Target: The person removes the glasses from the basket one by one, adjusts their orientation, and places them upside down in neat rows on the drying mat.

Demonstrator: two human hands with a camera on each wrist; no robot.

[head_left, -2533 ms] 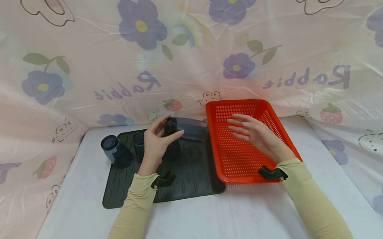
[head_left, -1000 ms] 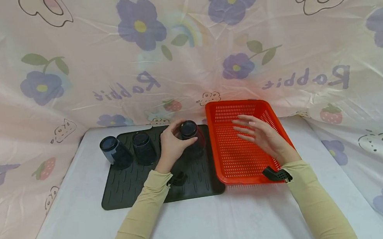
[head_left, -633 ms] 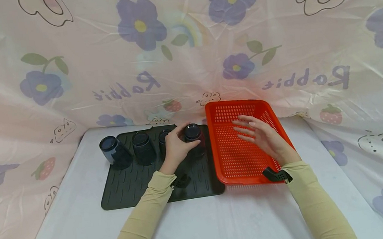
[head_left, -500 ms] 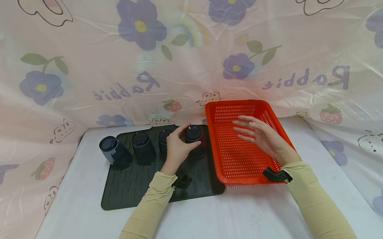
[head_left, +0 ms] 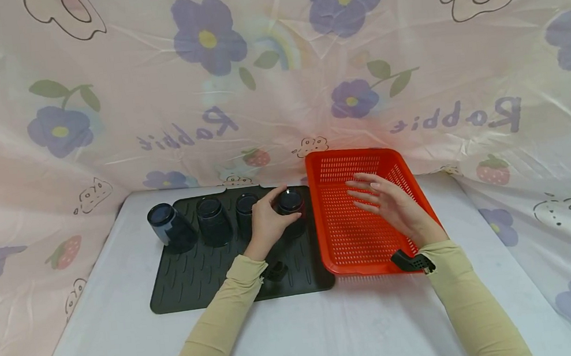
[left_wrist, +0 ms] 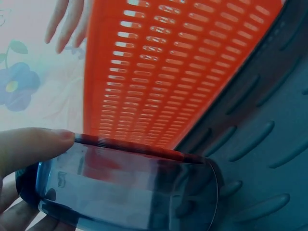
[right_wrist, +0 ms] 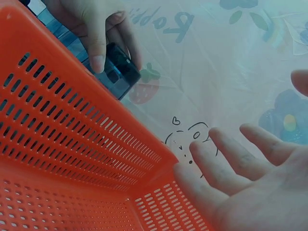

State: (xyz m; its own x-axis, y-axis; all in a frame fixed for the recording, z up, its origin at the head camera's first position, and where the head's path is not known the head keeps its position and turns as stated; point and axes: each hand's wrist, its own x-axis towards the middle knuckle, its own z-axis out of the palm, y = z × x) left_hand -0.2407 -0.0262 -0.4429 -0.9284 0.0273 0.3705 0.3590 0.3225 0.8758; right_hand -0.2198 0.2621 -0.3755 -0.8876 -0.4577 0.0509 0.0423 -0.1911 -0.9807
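My left hand (head_left: 266, 224) grips a dark blue drinking glass (head_left: 290, 202) near its base, thumb on one side and fingers on the other. The glass stands upside down at the right end of a row, its rim down at the dark drying mat (head_left: 197, 286). In the left wrist view the clear wall of this glass (left_wrist: 120, 185) shows, with the thumb along its upper edge. Three more upturned glasses stand to the left: one (head_left: 244, 208) partly behind the hand, another (head_left: 214, 223) and the leftmost (head_left: 175, 230). My right hand (head_left: 395, 207) hovers over the red basket, fingers spread, holding nothing.
The red perforated basket (head_left: 325, 232) stands against the mat's right edge, its wall close beside the held glass. A white table (head_left: 302, 338) lies under everything. A patterned curtain (head_left: 279, 115) rises behind and at both sides.
The glass was held tilted sideways above the mat; my left hand has turned it upside down and lowered it at the right end of the row. My right hand has hardly moved.
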